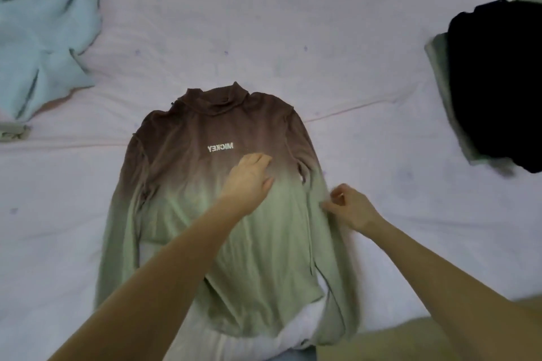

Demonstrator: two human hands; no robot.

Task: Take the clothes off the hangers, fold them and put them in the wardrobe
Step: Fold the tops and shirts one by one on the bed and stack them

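A long-sleeved top (pixel 187 208), brown at the collar and fading to green at the hem, lies flat on the bed with white lettering on the chest. Its collar points away from me. My left hand (pixel 249 176) rests flat on the chest just below the lettering, fingers together. At the garment's right edge my right hand (pixel 349 205) pinches the right sleeve (pixel 337 267) between thumb and fingers. The left sleeve lies straight along the body. No hanger is in view.
The pale sheet (pixel 264 23) of the bed spreads all around. A light blue garment (pixel 41 32) lies crumpled at the far left. A black garment (pixel 498 85) sits on green cloth at the right edge. Green fabric fills the bottom right corner.
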